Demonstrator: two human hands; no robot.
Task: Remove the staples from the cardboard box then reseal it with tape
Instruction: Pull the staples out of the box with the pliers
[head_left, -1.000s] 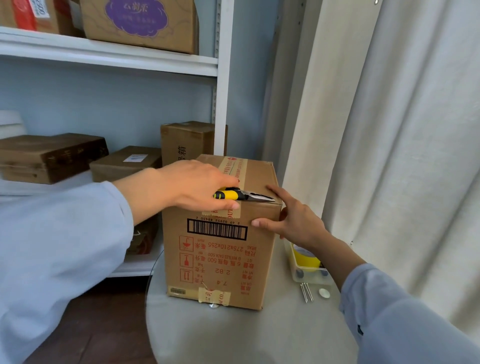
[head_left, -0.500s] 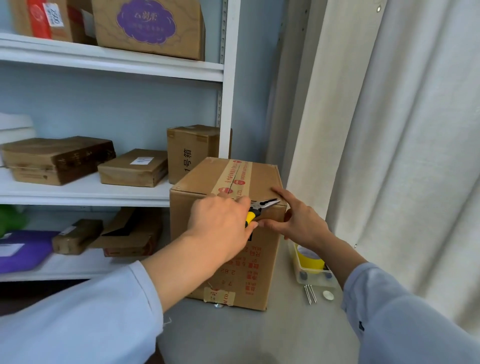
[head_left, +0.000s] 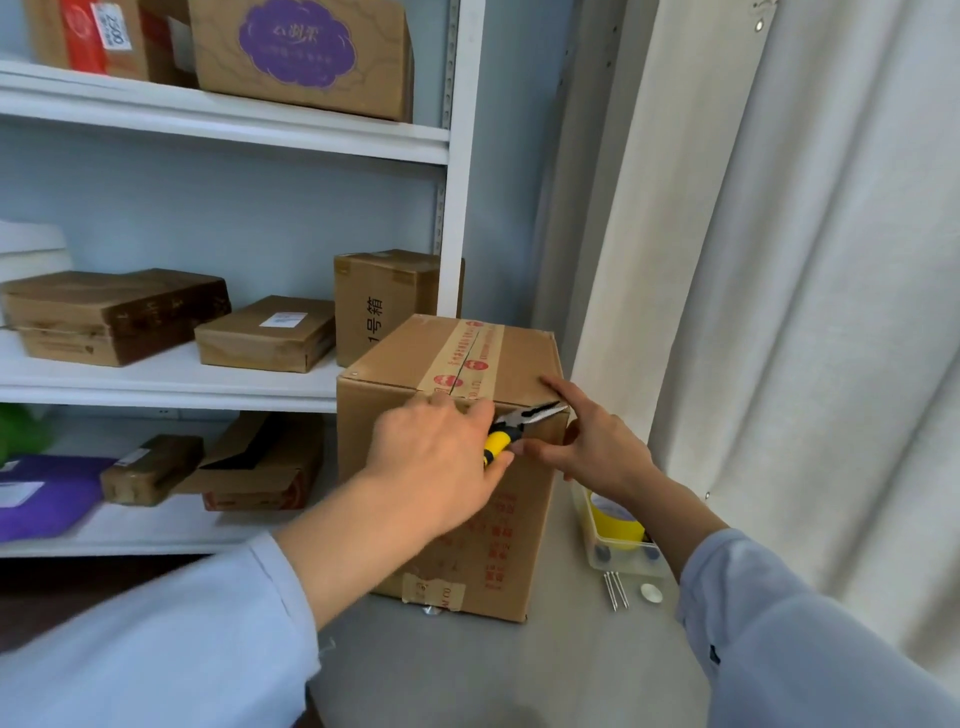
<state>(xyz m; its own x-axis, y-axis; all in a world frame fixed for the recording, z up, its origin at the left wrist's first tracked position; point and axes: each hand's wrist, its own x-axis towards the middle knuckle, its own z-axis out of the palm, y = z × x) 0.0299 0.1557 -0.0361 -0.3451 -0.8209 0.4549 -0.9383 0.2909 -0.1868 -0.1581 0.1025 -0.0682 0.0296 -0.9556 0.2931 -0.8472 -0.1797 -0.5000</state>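
Note:
A brown cardboard box (head_left: 524, 530) with a printed tape strip along its top stands upright on a grey round table (head_left: 519, 670). My left hand (head_left: 441, 462) is shut on yellow-handled pliers (head_left: 511, 428), whose jaws point right at the box's front top edge near the right corner. My right hand (head_left: 597, 441) rests on that corner, index finger on the top, thumb on the front face. A roll of yellow tape (head_left: 615, 519) sits in a clear plastic tray (head_left: 623, 558) right of the box.
Two loose staples (head_left: 615, 590) and a small white disc (head_left: 651, 592) lie on the table by the tray. White shelves (head_left: 171, 384) with several cardboard boxes stand to the left. A pale curtain (head_left: 779, 312) hangs close on the right.
My left hand has dropped from the box top to its front face, tilting the pliers up toward the right corner. The camera view has shifted left and down.

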